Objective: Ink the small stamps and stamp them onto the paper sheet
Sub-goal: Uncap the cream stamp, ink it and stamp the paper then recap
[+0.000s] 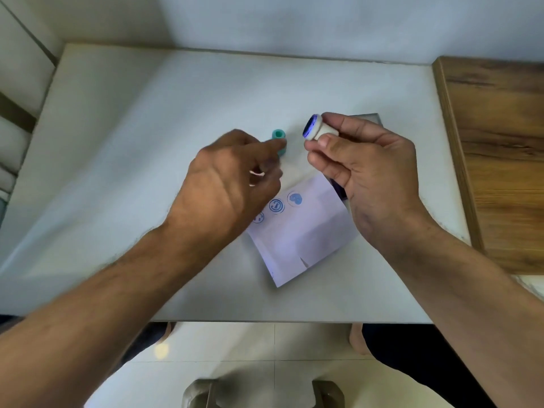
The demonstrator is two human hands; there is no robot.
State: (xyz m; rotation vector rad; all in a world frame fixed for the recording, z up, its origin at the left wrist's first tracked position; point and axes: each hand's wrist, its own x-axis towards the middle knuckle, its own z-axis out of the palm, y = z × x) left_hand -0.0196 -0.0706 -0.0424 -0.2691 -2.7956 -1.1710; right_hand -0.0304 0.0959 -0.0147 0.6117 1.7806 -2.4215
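Observation:
My right hand [365, 166] pinches a small white stamp [316, 129] between thumb and fingers, its blue-inked face turned up and to the left. A teal stamp [279, 136] stands on the white table just beyond my left hand [229, 184], whose index fingertip is at or on it; whether it grips the stamp is unclear through blur. The paper sheet [303, 231] lies below both hands and carries three blue prints, one partly hidden by my left hand. A dark ink pad [368, 117] peeks out behind my right hand.
The white table [147, 142] runs to a wall at the back. A wooden surface [500, 157] adjoins it on the right. Below the table's front edge lie a tiled floor and a stool [262, 393].

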